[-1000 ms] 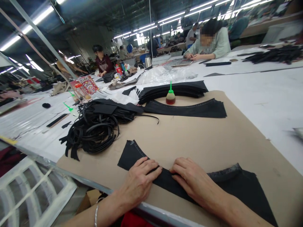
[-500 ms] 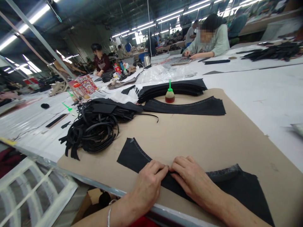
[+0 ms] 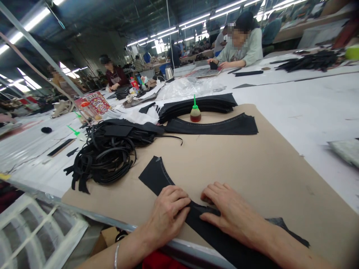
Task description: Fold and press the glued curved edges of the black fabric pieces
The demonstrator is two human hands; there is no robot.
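A curved black fabric piece [image 3: 153, 175] lies on the brown cardboard sheet [image 3: 252, 164] at the near edge of the table. My left hand [image 3: 168, 211] lies flat on it, fingers stretched out and pressing down. My right hand [image 3: 228, 211] rests beside it on the same piece, fingers spread along the fabric's upper edge. Neither hand holds anything. The right end of the piece runs under my right forearm.
A heap of black straps [image 3: 106, 157] lies left of the cardboard. Beyond are a curved black piece [image 3: 213, 127], a stack of black pieces [image 3: 196, 104] and a small glue bottle with a green nozzle [image 3: 195, 112]. Other people work at the far side of the white table [image 3: 308, 108].
The fabric piece has shifted under my hands so its right end now lies lower and flatter. My hands stay close together on it, the left fingers moved slightly back from the right hand.
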